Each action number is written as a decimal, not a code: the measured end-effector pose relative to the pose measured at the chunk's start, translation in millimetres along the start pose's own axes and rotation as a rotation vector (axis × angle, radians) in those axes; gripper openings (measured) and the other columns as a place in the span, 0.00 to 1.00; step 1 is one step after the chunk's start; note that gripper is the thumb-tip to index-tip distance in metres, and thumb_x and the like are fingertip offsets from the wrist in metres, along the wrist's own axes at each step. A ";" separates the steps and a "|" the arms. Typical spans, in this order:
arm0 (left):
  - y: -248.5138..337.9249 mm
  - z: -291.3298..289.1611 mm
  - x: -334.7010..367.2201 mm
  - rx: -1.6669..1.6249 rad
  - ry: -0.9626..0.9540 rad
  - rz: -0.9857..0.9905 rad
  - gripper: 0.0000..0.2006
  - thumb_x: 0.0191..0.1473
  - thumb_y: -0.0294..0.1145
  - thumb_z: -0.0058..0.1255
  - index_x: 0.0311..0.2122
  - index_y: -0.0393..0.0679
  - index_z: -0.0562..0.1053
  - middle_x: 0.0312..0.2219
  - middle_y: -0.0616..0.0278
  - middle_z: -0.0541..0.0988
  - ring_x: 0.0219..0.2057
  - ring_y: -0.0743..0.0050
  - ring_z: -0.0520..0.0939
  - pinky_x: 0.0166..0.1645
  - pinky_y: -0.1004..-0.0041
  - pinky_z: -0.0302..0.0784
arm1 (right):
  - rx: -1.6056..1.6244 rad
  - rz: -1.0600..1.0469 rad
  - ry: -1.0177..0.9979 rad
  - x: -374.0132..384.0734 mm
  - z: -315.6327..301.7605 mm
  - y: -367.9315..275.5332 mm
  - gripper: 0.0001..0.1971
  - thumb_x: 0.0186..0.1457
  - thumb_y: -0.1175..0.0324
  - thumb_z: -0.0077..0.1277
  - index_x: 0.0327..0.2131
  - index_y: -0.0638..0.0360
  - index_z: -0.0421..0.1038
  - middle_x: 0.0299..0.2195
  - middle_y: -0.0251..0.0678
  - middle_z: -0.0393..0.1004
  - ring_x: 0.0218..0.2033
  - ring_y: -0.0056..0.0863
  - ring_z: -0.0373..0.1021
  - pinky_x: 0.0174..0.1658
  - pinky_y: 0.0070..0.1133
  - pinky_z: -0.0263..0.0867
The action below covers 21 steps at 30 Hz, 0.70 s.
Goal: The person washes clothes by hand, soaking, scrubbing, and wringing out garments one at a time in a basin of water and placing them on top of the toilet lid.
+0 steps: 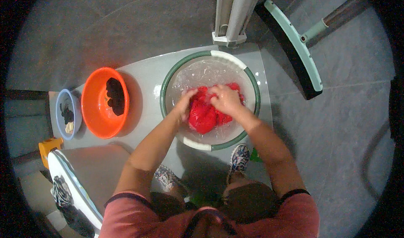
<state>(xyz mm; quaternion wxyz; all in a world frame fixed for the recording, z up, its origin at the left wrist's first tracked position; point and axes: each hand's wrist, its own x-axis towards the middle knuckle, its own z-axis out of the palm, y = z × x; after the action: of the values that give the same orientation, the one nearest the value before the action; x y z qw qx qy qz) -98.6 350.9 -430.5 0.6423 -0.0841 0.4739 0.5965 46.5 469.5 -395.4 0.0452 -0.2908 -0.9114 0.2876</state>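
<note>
Centrally, red cloth [204, 117] lies bunched and wet in the water of a round basin with a green-and-white rim [163, 95], the left hand [184, 104] against its left edge and the right hand [226, 100] on its upper part, fingers bent; both blurred, so cannot tell whether either closes on a fold or merely presses. Leftward on the pale floor mat [147, 78], an orange basin [93, 122] holds dark cloth [115, 97], with a smaller blue basin [58, 120] just beside it; upper right, a wide black-and-mint floor squeegee [294, 48].
</note>
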 end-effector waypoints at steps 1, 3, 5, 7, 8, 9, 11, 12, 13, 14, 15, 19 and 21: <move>8.7 7.7 -9.0 -0.002 0.002 -0.005 0.28 0.51 0.39 0.50 0.56 0.41 0.59 0.43 0.49 0.74 0.42 0.56 0.77 0.48 0.62 0.73 | 0.130 -0.215 0.112 -13.6 -9.5 -26.4 0.09 0.43 0.64 0.51 0.31 0.50 0.73 0.34 0.35 0.71 0.37 0.37 0.69 0.33 0.35 0.68; 16.6 19.7 -14.3 -0.061 -0.279 -0.127 0.18 0.54 0.42 0.46 0.46 0.41 0.67 0.39 0.51 0.76 0.41 0.57 0.77 0.48 0.59 0.74 | 0.128 -0.319 0.179 -29.0 -21.8 -80.3 0.09 0.37 0.66 0.53 0.27 0.50 0.72 0.27 0.34 0.68 0.32 0.34 0.69 0.30 0.31 0.67; 8.6 21.3 -10.1 -0.059 -0.470 -0.138 0.16 0.55 0.43 0.44 0.41 0.41 0.71 0.38 0.52 0.76 0.41 0.58 0.78 0.48 0.57 0.74 | 0.181 -0.421 0.326 -32.7 -17.0 -112.6 0.08 0.36 0.64 0.54 0.25 0.49 0.71 0.28 0.31 0.68 0.31 0.32 0.68 0.28 0.29 0.66; -12.3 9.1 -6.6 -0.123 -0.374 -0.105 0.17 0.55 0.43 0.44 0.42 0.41 0.71 0.38 0.51 0.76 0.40 0.58 0.78 0.48 0.58 0.74 | 0.143 -0.470 0.414 -26.8 -6.7 -108.8 0.08 0.35 0.63 0.54 0.24 0.49 0.71 0.27 0.30 0.68 0.31 0.31 0.68 0.27 0.28 0.66; -20.9 1.6 -4.7 -0.152 -0.326 -0.088 0.17 0.55 0.43 0.44 0.43 0.41 0.71 0.38 0.51 0.76 0.40 0.58 0.78 0.48 0.58 0.74 | 0.104 -0.521 0.500 -18.3 1.6 -103.0 0.09 0.35 0.61 0.54 0.24 0.49 0.71 0.26 0.30 0.68 0.31 0.31 0.68 0.27 0.28 0.65; -27.2 -6.9 -5.1 -0.177 -0.256 -0.072 0.17 0.55 0.44 0.44 0.43 0.41 0.71 0.39 0.51 0.76 0.40 0.59 0.78 0.47 0.59 0.74 | 0.179 -0.554 0.544 -4.2 5.4 -83.8 0.09 0.34 0.59 0.55 0.23 0.47 0.71 0.24 0.31 0.68 0.27 0.33 0.68 0.26 0.29 0.64; -9.7 49.6 -39.1 -0.117 -0.236 -0.393 0.19 0.56 0.43 0.44 0.45 0.39 0.71 0.39 0.53 0.77 0.39 0.61 0.79 0.46 0.61 0.75 | 0.161 -0.083 0.400 9.9 9.3 -15.0 0.10 0.43 0.57 0.53 0.26 0.50 0.72 0.23 0.41 0.73 0.24 0.43 0.70 0.28 0.35 0.66; -3.2 75.0 -56.2 0.093 -0.092 -0.290 0.19 0.56 0.43 0.44 0.45 0.38 0.71 0.38 0.54 0.77 0.38 0.62 0.79 0.46 0.62 0.75 | 0.023 0.113 0.230 13.5 5.0 27.6 0.11 0.47 0.57 0.50 0.29 0.51 0.73 0.25 0.43 0.74 0.26 0.46 0.71 0.31 0.37 0.66; 1.2 73.2 -69.9 0.293 0.076 -0.175 0.19 0.56 0.42 0.44 0.44 0.37 0.71 0.37 0.55 0.77 0.37 0.64 0.79 0.46 0.63 0.75 | -0.074 0.136 0.172 13.2 -3.8 36.8 0.10 0.48 0.58 0.48 0.31 0.50 0.73 0.24 0.43 0.75 0.26 0.47 0.71 0.31 0.38 0.66; 17.5 61.2 -65.0 0.454 0.083 -0.178 0.20 0.55 0.43 0.44 0.46 0.36 0.70 0.37 0.53 0.76 0.37 0.66 0.78 0.46 0.64 0.74 | -0.150 0.254 0.151 11.4 -7.9 37.5 0.10 0.49 0.59 0.47 0.31 0.51 0.73 0.26 0.45 0.74 0.28 0.47 0.71 0.35 0.38 0.66; 31.9 48.3 -64.3 0.471 0.074 -0.117 0.24 0.54 0.43 0.46 0.50 0.36 0.66 0.40 0.51 0.75 0.39 0.65 0.76 0.46 0.68 0.73 | -0.034 0.390 0.079 13.4 -10.7 37.9 0.14 0.48 0.55 0.50 0.35 0.52 0.72 0.34 0.44 0.75 0.36 0.44 0.70 0.40 0.38 0.65; 7.8 -34.1 -23.1 1.193 0.384 0.530 0.26 0.54 0.40 0.47 0.55 0.40 0.61 0.42 0.52 0.73 0.44 0.63 0.74 0.49 0.68 0.70 | -0.237 0.085 0.293 -12.7 15.9 12.6 0.23 0.46 0.53 0.54 0.46 0.50 0.67 0.53 0.45 0.61 0.51 0.47 0.60 0.52 0.36 0.57; -2.8 -44.5 -7.5 1.539 0.457 0.759 0.26 0.54 0.38 0.47 0.56 0.42 0.60 0.43 0.54 0.73 0.45 0.63 0.73 0.51 0.67 0.69 | -0.270 -0.017 0.231 -19.6 33.8 28.9 0.21 0.47 0.57 0.53 0.46 0.51 0.68 0.53 0.46 0.58 0.51 0.49 0.59 0.54 0.36 0.55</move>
<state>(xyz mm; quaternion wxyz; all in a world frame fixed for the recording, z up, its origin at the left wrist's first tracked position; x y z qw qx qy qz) -117.7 315.0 -450.3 0.1693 0.4169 0.8562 0.2539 68.8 461.0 -437.8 0.1126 -0.3178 -0.9328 0.1271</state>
